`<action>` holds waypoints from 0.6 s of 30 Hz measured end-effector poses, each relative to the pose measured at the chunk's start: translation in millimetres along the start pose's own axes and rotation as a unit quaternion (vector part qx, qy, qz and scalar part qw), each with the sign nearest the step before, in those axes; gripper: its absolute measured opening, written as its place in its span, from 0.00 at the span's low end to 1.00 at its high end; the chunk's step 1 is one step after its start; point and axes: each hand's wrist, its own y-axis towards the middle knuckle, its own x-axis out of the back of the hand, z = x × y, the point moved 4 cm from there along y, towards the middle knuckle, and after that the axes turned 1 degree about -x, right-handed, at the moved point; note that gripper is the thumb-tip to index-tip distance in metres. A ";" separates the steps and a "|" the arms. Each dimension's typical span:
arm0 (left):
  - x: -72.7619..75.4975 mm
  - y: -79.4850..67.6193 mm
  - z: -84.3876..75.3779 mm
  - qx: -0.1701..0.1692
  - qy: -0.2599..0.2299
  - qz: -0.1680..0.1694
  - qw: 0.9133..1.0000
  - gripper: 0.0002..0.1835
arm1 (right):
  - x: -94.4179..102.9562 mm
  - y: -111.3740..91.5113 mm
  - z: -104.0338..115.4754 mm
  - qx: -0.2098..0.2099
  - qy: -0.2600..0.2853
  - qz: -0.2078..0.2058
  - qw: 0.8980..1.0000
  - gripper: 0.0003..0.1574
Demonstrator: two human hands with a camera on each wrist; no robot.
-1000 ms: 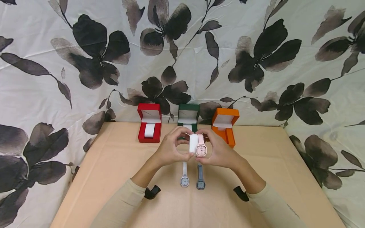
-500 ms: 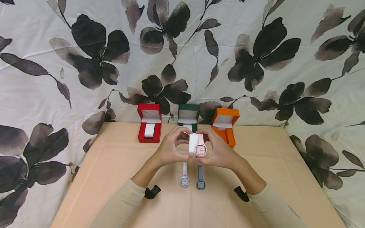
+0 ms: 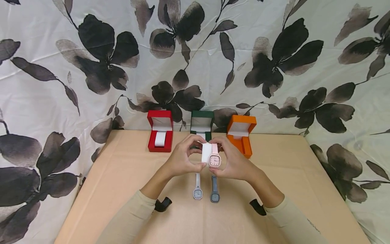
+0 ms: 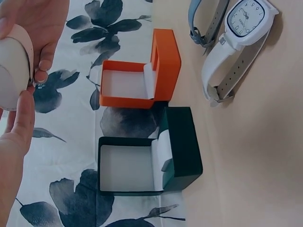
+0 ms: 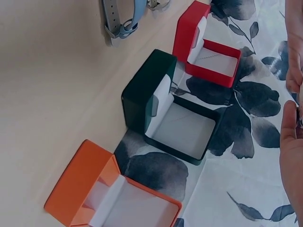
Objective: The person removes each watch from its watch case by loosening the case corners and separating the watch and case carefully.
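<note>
My left hand [image 3: 183, 158] pinches a white watch cushion [image 3: 206, 153] between thumb and fingers in the head view. From the other side, my right hand [image 3: 237, 163] grips the pink square-faced watch [image 3: 214, 160] and the cushion's right edge. The pink strap runs over the cushion; in the left wrist view the cushion [image 4: 11, 71] shows it curving round one end. Any buckle is mostly hidden by fingers. Below the hands lie a white watch [image 3: 197, 194] and a blue-grey watch [image 3: 214, 197], both fastened in loops, their upper straps partly covered in the head view.
Three watch boxes stand with lids up along the table's [image 3: 128, 162] back edge. The red box [image 3: 160, 149] holds a white cushion. Behind the hands is the green box [image 3: 202, 116]; the orange box [image 3: 247, 149] has a bare inside. Floral cloth [image 3: 225, 84] hangs behind.
The head view has shifted very slightly. Both hands, the cushion and the pink watch keep nearly the same place and pose.
</note>
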 end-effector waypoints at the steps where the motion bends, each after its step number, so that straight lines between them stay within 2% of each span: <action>1: 0.5 0.1 -0.3 0.000 0.003 -0.002 1.000 0.35 | 0.7 0.1 0.0 -0.002 0.002 -0.002 1.000 0.55; 7: 6.1 1.4 0.3 -0.005 0.004 -0.018 1.000 0.36 | 7.3 0.4 -1.1 -0.012 0.000 -0.017 1.000 0.54; 13: 10.2 3.0 1.1 -0.002 -0.020 -0.022 1.000 0.36 | 11.5 1.2 -1.0 0.000 -0.003 -0.018 1.000 0.53; 18: 14.1 2.2 -1.6 0.003 -0.016 -0.033 0.999 0.37 | 13.9 -0.5 -2.5 -0.002 0.004 -0.029 1.000 0.53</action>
